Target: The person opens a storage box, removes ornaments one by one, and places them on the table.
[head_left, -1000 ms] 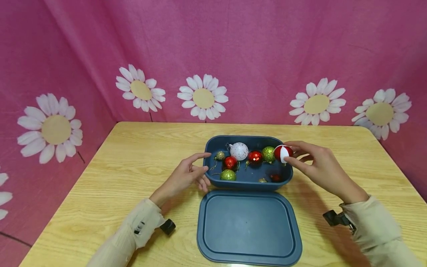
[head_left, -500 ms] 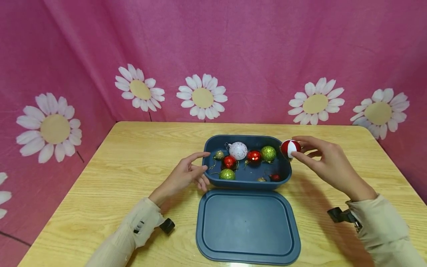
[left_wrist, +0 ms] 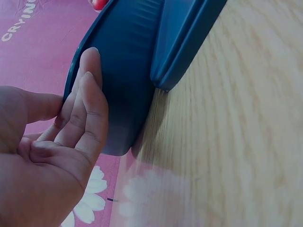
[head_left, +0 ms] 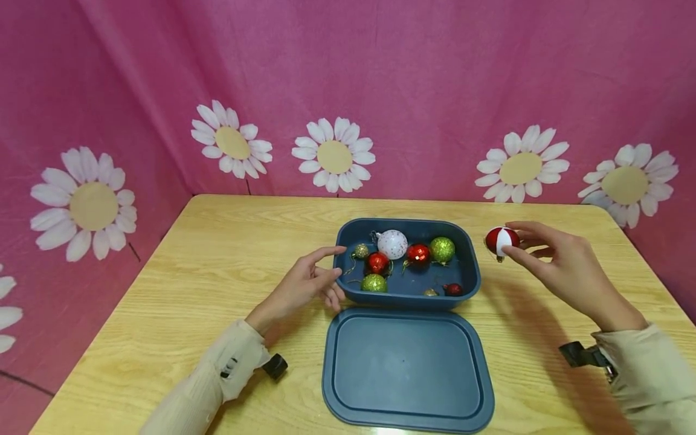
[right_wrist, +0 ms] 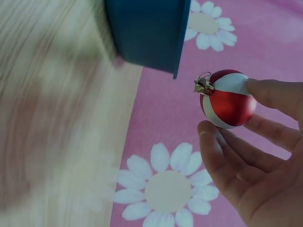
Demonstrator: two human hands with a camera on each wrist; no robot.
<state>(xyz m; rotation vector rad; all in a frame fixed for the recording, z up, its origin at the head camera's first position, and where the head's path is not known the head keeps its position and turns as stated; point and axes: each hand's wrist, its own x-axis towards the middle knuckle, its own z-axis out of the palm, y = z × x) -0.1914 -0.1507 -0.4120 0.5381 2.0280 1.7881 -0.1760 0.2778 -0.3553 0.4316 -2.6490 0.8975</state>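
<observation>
My right hand [head_left: 565,266] holds a red-and-white striped bauble [head_left: 501,241] in the air, right of the dark blue box [head_left: 473,284]. In the right wrist view, thumb and fingertips pinch this bauble, and its gold cap with a small loop faces the box. My left hand [head_left: 304,281] rests at the box's left end, fingers lightly bent against the outer wall and thumb near the rim. Inside the box lie a white speckled bauble [head_left: 392,244], red baubles such as a faceted one [head_left: 418,255], green glitter baubles such as one [head_left: 442,249] at the right, and small gold ones.
A flat dark blue lid [head_left: 408,368] lies on the wooden table [head_left: 217,254] in front of the box, close to its front wall. A pink curtain [head_left: 413,72] with white daisies hangs behind and to the sides of the table.
My right hand has carried the striped bauble from over the box's right end out to the right, beyond the rim. The left hand stays at the box.
</observation>
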